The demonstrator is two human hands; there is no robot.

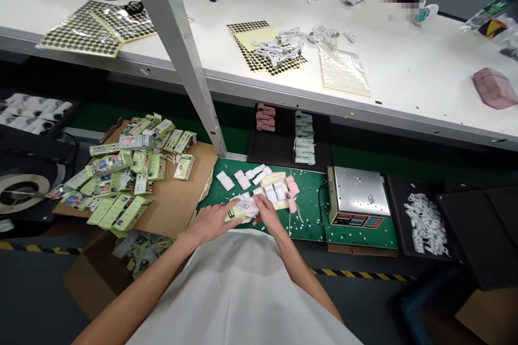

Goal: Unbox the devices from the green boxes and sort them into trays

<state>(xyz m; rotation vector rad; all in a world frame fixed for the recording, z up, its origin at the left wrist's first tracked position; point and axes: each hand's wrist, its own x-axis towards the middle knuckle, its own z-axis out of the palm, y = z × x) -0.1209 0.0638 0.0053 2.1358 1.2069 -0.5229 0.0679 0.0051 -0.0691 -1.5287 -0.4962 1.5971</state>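
White printed packet (246, 206) between curled left hand (210, 223) and right hand (269, 214)

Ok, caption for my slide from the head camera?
Bare left hand and right hand press a clear plastic bag on a green speckled mat.

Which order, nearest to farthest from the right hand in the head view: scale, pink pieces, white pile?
From the right hand:
1. Pink pieces, just to its right and slightly farther from the wearer.
2. Scale, farther right.
3. White pile, farthest right, past the scale.
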